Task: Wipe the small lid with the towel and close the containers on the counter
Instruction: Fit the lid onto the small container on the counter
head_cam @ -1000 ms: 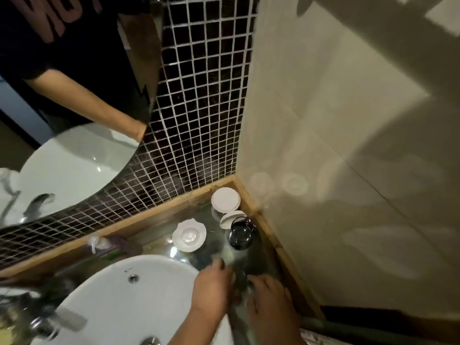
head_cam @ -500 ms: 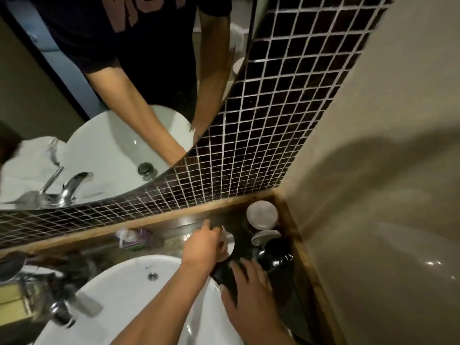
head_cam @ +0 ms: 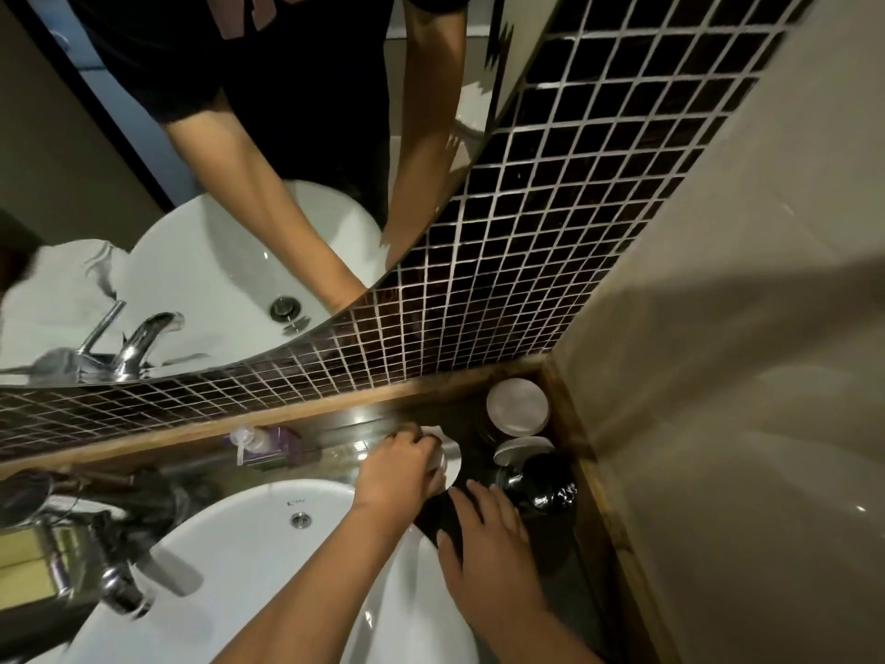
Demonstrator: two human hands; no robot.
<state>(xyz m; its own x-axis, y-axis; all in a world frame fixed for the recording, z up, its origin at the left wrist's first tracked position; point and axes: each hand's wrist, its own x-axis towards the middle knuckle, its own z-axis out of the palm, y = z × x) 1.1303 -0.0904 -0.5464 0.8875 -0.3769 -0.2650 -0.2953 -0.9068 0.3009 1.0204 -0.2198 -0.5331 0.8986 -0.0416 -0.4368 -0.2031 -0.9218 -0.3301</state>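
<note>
The small white lid (head_cam: 450,453), scalloped at its rim, lies on the dark counter (head_cam: 550,563) beside the basin. My left hand (head_cam: 401,466) is curled over its left side and grips it. Just to the right, my right hand (head_cam: 483,534) holds a dark towel (head_cam: 430,514), fingers stretched over it toward the lid. In the corner stands a jar with a round white lid (head_cam: 517,407) on top. In front of it, another white lid (head_cam: 521,448) leans against an open dark glass jar (head_cam: 546,481).
A white sink basin (head_cam: 249,558) fills the lower left, with a chrome faucet (head_cam: 96,558) at its left. A pump bottle (head_cam: 261,443) lies along the wooden ledge (head_cam: 335,407). The mirror (head_cam: 201,208), dark mosaic tiles (head_cam: 550,232) and beige side wall (head_cam: 742,376) close in the corner.
My left hand has closed further over the small white lid. My right hand has moved the dark towel up beside it. The camera has come closer to the counter.
</note>
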